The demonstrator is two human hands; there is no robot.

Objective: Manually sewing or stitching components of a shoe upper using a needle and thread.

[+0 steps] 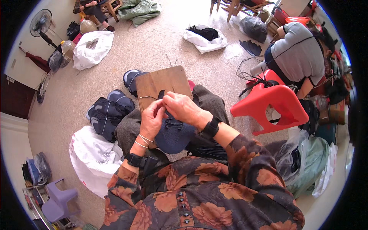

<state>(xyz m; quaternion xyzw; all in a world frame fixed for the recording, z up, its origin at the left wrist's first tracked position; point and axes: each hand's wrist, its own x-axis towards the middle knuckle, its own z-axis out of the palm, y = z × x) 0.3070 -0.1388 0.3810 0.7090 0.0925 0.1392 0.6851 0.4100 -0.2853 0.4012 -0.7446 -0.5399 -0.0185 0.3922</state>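
A dark blue fabric shoe upper (173, 136) with laces lies across my lap, below my hands. Just above it, my left hand (152, 119) is closed in a pinch, fingertips against those of my right hand (183, 109). The right fingers are bent and pressed together too. Whatever sits between the fingertips is too small or too covered to name. Behind the hands, a wooden board (165, 78) rests on my knees, with a thin cord (146, 97) at its left side. A dark pointed piece (161, 94) sticks up beyond my fingertips.
Bundled dark blue shoe pieces (109, 113) lie on the floor left of my knees, near a white sack (94, 153). A red plastic stool (268, 105) stands to the right; past it a person in grey (299, 51) bends over. Farther off is a white bag of black pieces (206, 38).
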